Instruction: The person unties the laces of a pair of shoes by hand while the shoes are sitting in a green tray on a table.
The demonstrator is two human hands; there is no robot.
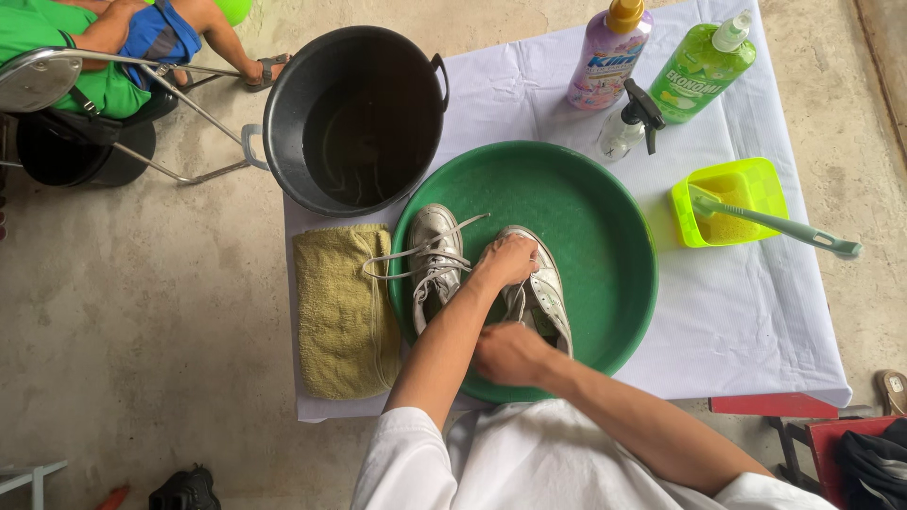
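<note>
One green basin (605, 203) holds two white sneakers: the right sneaker (546, 288) and a left sneaker (433, 255). The left hand (507, 260) pinches the right sneaker's laces; the right hand (510, 354) grips its heel. Alongside: one towel (342, 312), two bottles (609, 52).

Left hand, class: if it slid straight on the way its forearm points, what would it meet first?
Beyond the shoe the left hand grips, probably bare basin floor, then the far rim; depth is uncertain.
</note>
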